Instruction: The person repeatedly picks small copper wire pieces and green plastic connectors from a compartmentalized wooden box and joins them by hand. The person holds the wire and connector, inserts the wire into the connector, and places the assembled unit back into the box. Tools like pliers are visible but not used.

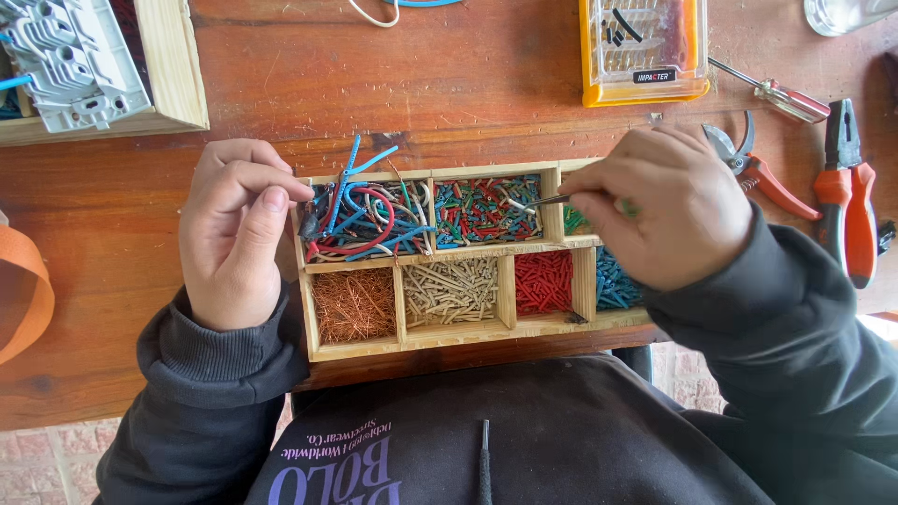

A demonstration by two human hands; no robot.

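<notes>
View from above of two hands over a wooden tray [449,342] with small compartments, on a red-brown wooden table [374,84]. Seven compartments show, three in the back row and four in the front.

The left hand [234,234] is curled at the tray's left edge, thumb and forefinger pinched narrow on a small dark piece just over the back left compartment. That compartment holds a tangle of long wires [367,217], mostly blue, with red, white and green among them.

The right hand [659,206] covers the tray's right end, fingers closed on tweezers [550,199]. Their tip points left, into the back middle compartment, which holds mixed bits [485,209] in red, green, blue and white. The back right compartment is mostly hidden under the hand; some green shows.

Front row, left to right: copper strands [354,305], beige bits [451,291], red bits [543,281], blue bits [615,282].

Around the tray: an orange case [644,47] at the back, one screwdriver [772,92], one pair of red-handled snips [748,166] and one pair of pliers [849,192] at right. At the back left, a wooden box [173,65] holds a grey plastic part [70,56].
</notes>
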